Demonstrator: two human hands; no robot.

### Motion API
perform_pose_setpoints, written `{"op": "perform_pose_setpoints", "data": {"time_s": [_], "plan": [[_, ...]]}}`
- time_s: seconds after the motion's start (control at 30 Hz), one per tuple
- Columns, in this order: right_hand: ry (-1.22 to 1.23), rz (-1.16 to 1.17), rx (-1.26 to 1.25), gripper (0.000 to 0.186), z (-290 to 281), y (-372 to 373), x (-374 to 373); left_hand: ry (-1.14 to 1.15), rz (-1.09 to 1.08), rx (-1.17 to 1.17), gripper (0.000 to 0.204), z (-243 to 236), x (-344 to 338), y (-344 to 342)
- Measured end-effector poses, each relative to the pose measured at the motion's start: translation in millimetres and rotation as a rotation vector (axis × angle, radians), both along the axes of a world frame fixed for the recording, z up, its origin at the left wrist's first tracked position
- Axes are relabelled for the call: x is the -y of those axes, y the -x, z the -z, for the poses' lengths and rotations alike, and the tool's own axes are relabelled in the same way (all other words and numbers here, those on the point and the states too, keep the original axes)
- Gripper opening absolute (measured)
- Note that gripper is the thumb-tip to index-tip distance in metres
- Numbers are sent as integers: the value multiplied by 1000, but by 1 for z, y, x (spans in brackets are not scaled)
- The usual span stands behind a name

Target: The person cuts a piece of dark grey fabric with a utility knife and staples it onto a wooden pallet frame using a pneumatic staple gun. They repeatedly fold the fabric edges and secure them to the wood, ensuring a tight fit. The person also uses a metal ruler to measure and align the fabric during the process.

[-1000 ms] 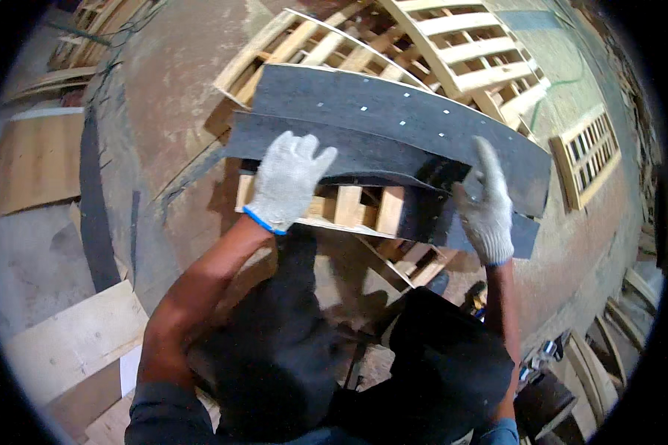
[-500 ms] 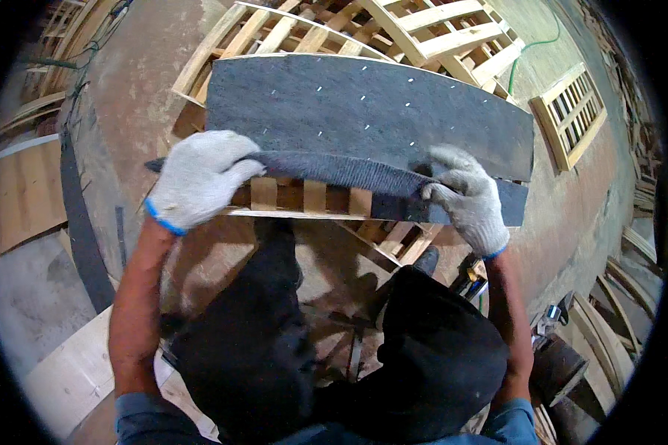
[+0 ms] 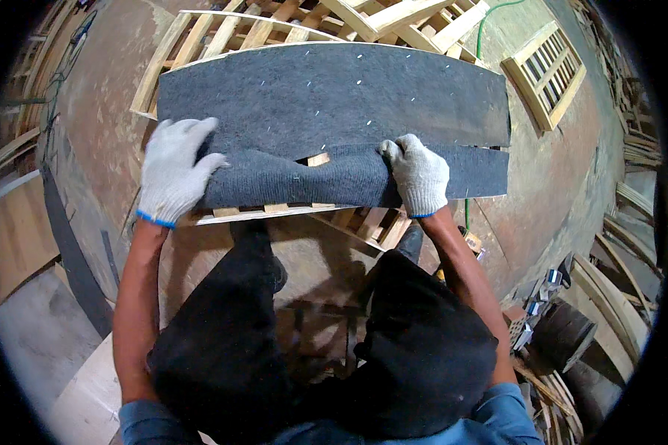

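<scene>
A curved slatted wooden frame [image 3: 226, 212] lies across in front of my knees, mostly covered by a wide dark grey felt-like sheet [image 3: 274, 96] dotted with staples. Along its near side lies a narrower dark grey fabric strip [image 3: 297, 182], rippled in the middle, where a small gap shows bare wood. My left hand [image 3: 174, 167], in a white knit glove, rests at the left end with fingers and thumb apart; the thumb touches the strip. My right hand [image 3: 419, 176], gloved alike, has its fingers closed on the strip's upper edge, right of the gap.
More slatted wooden frames [image 3: 234, 33] are stacked beyond, and a smaller slatted frame [image 3: 548, 74] lies at far right. A green hose [image 3: 486, 22] runs behind. Plywood [image 3: 22, 230] lies at left; curved wood offcuts [image 3: 608, 304] and a dark cylinder [image 3: 564, 334] are at right.
The strip, raised and arched between both hands before, now lies down over the near slats. My left hand's fingers have spread, and my right hand has shifted left along the strip.
</scene>
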State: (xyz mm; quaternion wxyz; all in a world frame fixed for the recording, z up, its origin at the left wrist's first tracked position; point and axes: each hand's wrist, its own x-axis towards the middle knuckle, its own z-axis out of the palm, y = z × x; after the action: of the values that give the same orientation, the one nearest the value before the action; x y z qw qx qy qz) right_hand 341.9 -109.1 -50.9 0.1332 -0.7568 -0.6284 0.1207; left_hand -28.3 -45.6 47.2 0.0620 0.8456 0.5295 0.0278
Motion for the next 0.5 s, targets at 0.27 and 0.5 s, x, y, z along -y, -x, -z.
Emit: {"op": "perform_pose_setpoints", "data": {"time_s": [0.27,0.5], "plan": [[94,237,-239,47,-15,0,6,48,-772,313,58,57,63,71],[318,425,-532,60,-24,-17,47,37,-957,401,36,58,105,73]]}}
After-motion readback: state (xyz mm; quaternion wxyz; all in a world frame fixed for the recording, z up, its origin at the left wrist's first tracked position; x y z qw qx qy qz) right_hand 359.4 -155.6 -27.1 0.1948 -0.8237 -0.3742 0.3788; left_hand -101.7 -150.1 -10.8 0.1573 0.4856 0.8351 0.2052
